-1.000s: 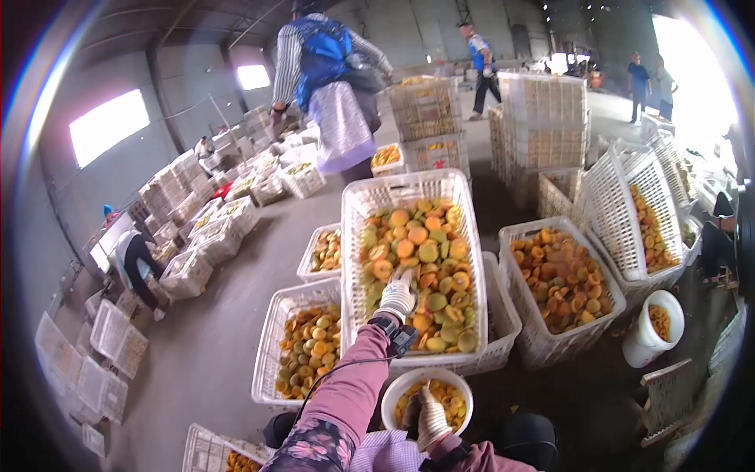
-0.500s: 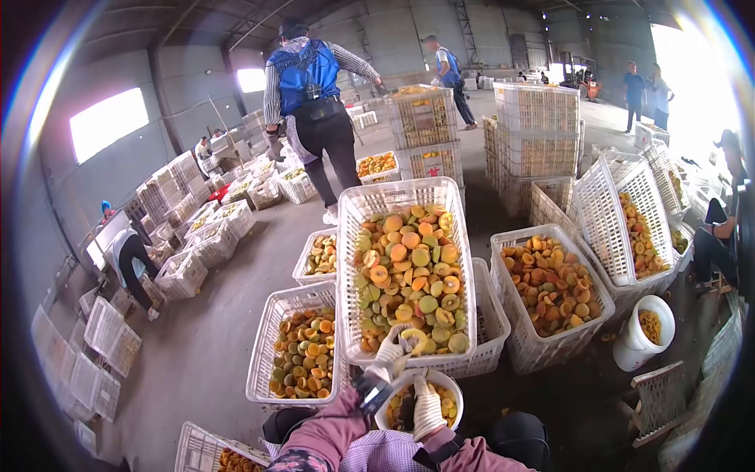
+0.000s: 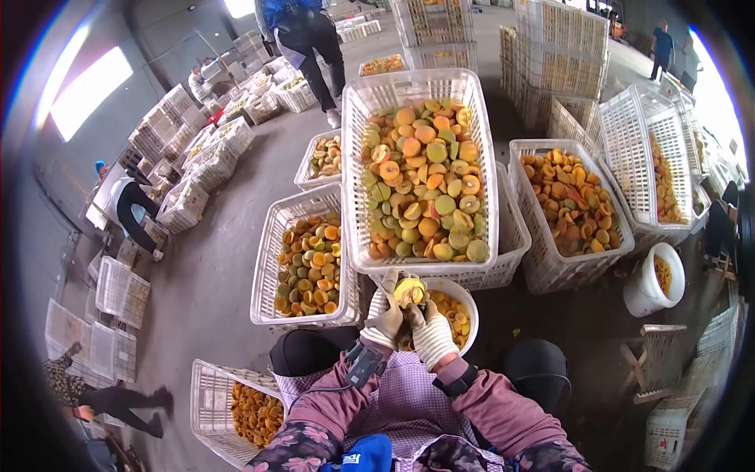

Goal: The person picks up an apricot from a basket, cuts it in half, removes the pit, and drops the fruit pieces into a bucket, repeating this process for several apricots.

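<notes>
Both hands wear pale gloves and meet in front of my lap. My left hand [image 3: 382, 316] has its fingers closed round a yellow-green halved fruit [image 3: 410, 293]. Against the fruit's lower right side, my right hand [image 3: 432, 333] is closed, with dark fingertips; anything within its grip is too small to make out. Just behind the hands, a white bucket [image 3: 471, 316] holds orange fruit pieces and is partly covered by them. Beyond it a white crate [image 3: 494, 169], full of orange and green fruit, rests tilted towards me on another crate.
A crate of fruit halves [image 3: 259, 267] stands left, another [image 3: 625, 228] right. A lower-left crate [image 3: 206, 401] holds darker pieces. At right are a white bucket [image 3: 638, 293] and a wooden stool [image 3: 663, 358]. Stacked crates [image 3: 562, 63] and several people are farther off.
The view has tipped downward. My hands have come together over the near side of the bucket, with the right one raised out of it. A walking person now shows at lower left.
</notes>
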A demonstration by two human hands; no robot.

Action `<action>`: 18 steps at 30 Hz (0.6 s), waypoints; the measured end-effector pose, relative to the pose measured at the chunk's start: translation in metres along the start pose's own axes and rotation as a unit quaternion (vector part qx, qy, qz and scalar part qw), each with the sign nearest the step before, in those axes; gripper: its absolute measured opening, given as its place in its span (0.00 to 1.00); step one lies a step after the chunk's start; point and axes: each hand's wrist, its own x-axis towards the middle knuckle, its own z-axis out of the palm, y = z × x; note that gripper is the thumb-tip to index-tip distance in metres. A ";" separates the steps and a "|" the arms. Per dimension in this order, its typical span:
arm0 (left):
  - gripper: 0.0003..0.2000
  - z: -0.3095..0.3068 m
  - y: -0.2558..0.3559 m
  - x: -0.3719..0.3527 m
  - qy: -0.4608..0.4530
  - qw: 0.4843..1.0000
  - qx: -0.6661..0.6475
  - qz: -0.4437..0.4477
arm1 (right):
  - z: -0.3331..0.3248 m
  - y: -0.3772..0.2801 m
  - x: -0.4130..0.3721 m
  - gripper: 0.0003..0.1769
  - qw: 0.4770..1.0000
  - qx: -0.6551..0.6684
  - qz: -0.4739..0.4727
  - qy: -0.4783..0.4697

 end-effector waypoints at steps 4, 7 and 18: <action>0.17 0.005 0.004 -0.004 -0.004 0.998 -0.061 -0.007 | 0.003 0.013 0.004 0.29 0.999 0.030 0.013 -0.012; 0.15 -0.011 -0.019 -0.003 -0.033 0.996 -0.072 0.035 | 0.010 0.018 0.003 0.29 0.997 0.078 -0.007 0.000; 0.04 -0.007 -0.007 -0.002 0.003 0.999 -0.020 0.045 | 0.022 0.056 0.004 0.16 0.993 0.088 0.031 -0.075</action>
